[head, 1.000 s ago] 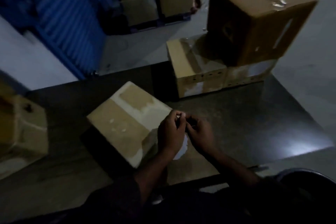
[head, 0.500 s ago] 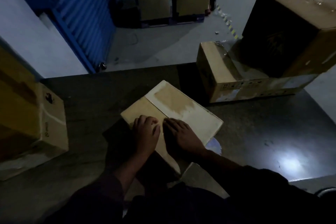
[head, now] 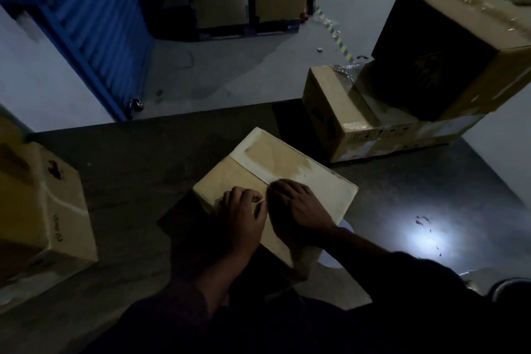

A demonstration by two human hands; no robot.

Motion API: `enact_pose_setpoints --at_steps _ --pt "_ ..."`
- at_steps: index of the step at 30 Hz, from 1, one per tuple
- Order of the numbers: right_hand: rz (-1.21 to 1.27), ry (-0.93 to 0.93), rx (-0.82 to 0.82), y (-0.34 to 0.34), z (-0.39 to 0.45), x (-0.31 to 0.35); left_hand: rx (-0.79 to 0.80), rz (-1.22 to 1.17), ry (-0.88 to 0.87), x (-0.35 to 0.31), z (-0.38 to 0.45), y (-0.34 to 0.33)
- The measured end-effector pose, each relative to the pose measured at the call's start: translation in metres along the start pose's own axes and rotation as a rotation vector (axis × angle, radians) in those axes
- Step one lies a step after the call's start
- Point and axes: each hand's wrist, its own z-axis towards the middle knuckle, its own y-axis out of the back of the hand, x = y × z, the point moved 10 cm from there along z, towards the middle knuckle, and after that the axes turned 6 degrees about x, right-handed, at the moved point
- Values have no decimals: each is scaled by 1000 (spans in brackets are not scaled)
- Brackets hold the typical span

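**Box (head: 275, 158) on the desk (head: 138, 169).** The box stands cornerwise just in front of you, near the middle of the desk.

- **Right hand:** Your right hand (head: 301, 213) lies flat on the box top. Its fingers are straight and spread, pressing beside the seam (head: 250, 171) where the brown flap meets the paler one.
- **Left hand:** Your left hand (head: 244, 215) touches the top just beside the right, with its fingers curled. A thin pale strip (head: 260, 202) shows between the two hands. The light is too poor to tell whether the left fingers pinch the strip or merely rest on the board.

**Handling, as judged.**

- **Stiffness:** The board is corrugated, so it should be stiff at the edges and corners. The flaps will probably give if you lean on them mid-span.
- **Weight:** The box is small, so it is likely light, though its contents are hidden.
- **Grip:** The patchy, scuffed top should give dry grip. The desk looks smooth, so a one-sided push may spin or slide the box.
- **Where to hold:** Take it by two opposite walls, low and near the corners. Do not lift by a flap or by the strip.

**Surroundings.**

- The left carton (head: 43, 210) stands well apart from the box.
- The low carton (head: 339, 121) sits at the far right of the desk.
- The big carton (head: 465, 26) rests tilted on the low carton.
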Motion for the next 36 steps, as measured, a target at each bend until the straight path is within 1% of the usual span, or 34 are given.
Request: enact_pose_setpoints --at_steps 3,7,9,12,16,19,20,22,24,26,28,29,31,34,36 --pt "-22 0 59 5 23 0 22 14 16 2 6 0" --pt "-36 18 16 12 -10 -3 29 32 11 3 7 -1" --pt "-4 10 -14 13 -24 -10 25 35 10 3 7 -1" --pt "1 33 -42 15 -13 -4 6 37 3 2 6 0" --pt "51 10 -9 18 12 12 7 24 4 5 9 0" --pt "30 -10 61 14 8 0 27 4 28 11 13 -3" --pt "9 -17 54 16 3 -6 33 0 32 12 14 -5" --pt "-9 -69 50 25 -11 -23 32 -3 25 12 19 -4" --pt "-3 -160 36 36 -23 -44 25 1 -6 9 27 2" --pt "47 -292 -47 53 -30 -73 5 13 -8 13 37 9" --pt "70 -423 -102 62 -29 -105 -47 2 90 23 44 16" --pt "83 -488 -65 64 -26 -117 -77 -28 170 28 45 22" --pt "181 -562 -11 55 -25 -135 -144 -136 369 51 34 21" --pt "336 -545 -135 43 -30 -137 -233 -462 681 90 -6 -4" --pt "494 -536 -116 26 -40 -132 -258 -674 849 91 -34 -28"
